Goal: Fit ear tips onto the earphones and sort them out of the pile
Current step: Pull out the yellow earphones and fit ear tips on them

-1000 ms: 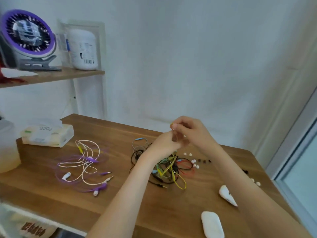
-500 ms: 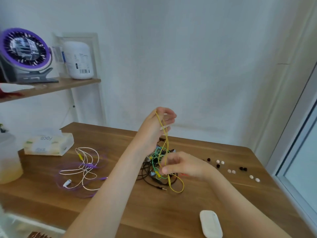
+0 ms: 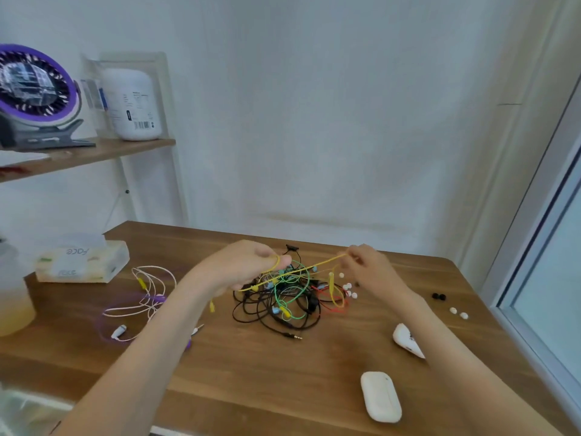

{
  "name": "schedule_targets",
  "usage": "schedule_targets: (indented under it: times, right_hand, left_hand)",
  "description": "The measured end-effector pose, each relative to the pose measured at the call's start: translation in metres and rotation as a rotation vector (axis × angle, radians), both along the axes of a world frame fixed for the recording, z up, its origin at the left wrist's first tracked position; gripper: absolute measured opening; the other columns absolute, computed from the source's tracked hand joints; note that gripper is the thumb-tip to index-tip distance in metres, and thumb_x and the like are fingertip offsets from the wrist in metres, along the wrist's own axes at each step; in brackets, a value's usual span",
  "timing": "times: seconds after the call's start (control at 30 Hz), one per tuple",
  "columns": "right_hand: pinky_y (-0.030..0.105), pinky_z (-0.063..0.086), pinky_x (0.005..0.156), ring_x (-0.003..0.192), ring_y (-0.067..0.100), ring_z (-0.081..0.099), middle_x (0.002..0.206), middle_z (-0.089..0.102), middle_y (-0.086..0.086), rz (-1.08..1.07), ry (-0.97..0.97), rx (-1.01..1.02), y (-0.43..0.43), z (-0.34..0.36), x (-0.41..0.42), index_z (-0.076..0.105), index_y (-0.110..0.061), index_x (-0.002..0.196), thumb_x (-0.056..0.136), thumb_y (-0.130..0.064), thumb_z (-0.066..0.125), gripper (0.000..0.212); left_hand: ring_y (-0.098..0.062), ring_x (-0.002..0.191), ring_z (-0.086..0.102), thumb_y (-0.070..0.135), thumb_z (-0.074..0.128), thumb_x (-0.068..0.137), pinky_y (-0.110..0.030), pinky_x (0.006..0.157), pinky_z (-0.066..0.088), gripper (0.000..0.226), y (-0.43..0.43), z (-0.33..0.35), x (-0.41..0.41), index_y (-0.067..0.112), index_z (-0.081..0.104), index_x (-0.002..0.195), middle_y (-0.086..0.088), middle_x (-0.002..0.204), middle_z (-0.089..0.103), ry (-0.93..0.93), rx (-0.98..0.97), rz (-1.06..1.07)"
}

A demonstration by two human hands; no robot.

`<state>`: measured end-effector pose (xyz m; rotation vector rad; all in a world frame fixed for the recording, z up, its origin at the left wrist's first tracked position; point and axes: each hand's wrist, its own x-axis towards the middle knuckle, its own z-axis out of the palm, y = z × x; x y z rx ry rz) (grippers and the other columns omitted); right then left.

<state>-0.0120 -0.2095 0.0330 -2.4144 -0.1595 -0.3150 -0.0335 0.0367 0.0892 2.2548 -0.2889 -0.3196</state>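
Observation:
A tangled pile of earphones (image 3: 283,305) with black, green, red and yellow cords lies mid-table. My left hand (image 3: 248,265) holds a yellow earphone cord (image 3: 314,268), which loops round its fingers. My right hand (image 3: 366,267) pinches the same cord's other end, so it runs taut between both hands just above the pile. White ear tips (image 3: 349,289) lie right of the pile. More white ear tips (image 3: 458,313) and black ear tips (image 3: 439,296) lie further right. Sorted white and purple earphones (image 3: 143,305) lie to the left.
A white earbud case (image 3: 381,397) and a white pointed object (image 3: 407,339) lie at the front right of the wooden table (image 3: 283,372). A tissue pack (image 3: 82,262) and a plastic jar (image 3: 12,297) stand on the left. A shelf holds a fan (image 3: 34,86).
Both hands came down from a raised, vertical hold. They now stretch the yellow cord nearly level over the pile, with my right hand moved out to the right.

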Motion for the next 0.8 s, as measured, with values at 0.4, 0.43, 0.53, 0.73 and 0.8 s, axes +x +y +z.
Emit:
schedule_targets:
  times: [0.4,0.43,0.53,0.73,0.8]
  right_hand:
    - [0.019,0.048,0.07,0.072,0.009,0.061,0.078,0.067,0.004,0.384,-0.192,0.369,0.045,0.076,-0.034,0.066,-0.008,0.087,0.101,-0.017,0.045,0.027]
    - [0.019,0.048,0.073,0.076,0.01,0.061,0.083,0.067,0.006,0.436,-0.205,0.394,0.046,0.078,-0.035,0.066,-0.008,0.093,0.1,-0.014,0.046,0.022]
    - [0.022,0.047,0.083,0.09,0.009,0.059,0.099,0.063,0.008,0.463,-0.199,0.531,0.045,0.073,-0.031,0.053,-0.014,0.12,0.094,0.007,0.047,0.034]
    - [0.022,0.048,0.091,0.111,0.012,0.059,0.115,0.059,-0.007,0.497,0.143,0.446,0.06,0.021,-0.004,0.051,-0.02,0.127,0.089,0.007,0.052,0.047]
    - [0.021,0.045,0.092,0.107,0.011,0.058,0.109,0.06,-0.016,0.513,0.172,0.346,0.076,0.011,-0.002,0.061,-0.03,0.111,0.091,-0.001,0.055,0.036]
  left_hand:
    - [-0.01,0.075,0.053,0.048,0.053,0.089,-0.025,0.06,0.037,0.015,-0.052,-0.019,0.002,0.037,0.059,0.097,0.009,0.081,0.06,-0.339,0.07,0.014]
    - [-0.012,0.067,0.051,0.041,0.047,0.095,-0.027,0.057,0.034,0.019,-0.054,-0.016,0.004,0.031,0.059,0.084,0.005,0.072,0.058,-0.397,0.041,0.043]
    - [-0.017,0.059,0.047,0.034,0.039,0.101,-0.03,0.054,0.032,0.039,-0.052,-0.011,0.006,0.012,0.058,0.075,0.001,0.06,0.049,-0.444,-0.158,0.135]
    - [-0.006,0.032,0.027,0.033,0.041,0.101,-0.021,0.04,0.021,0.041,-0.04,0.0,0.008,0.013,0.051,0.067,0.005,0.042,0.036,-0.212,-0.719,0.213]
    - [-0.005,0.029,0.028,0.029,0.039,0.102,-0.017,0.035,0.024,0.041,-0.035,0.006,0.005,0.011,0.051,0.067,0.007,0.037,0.037,-0.178,-0.8,0.174]
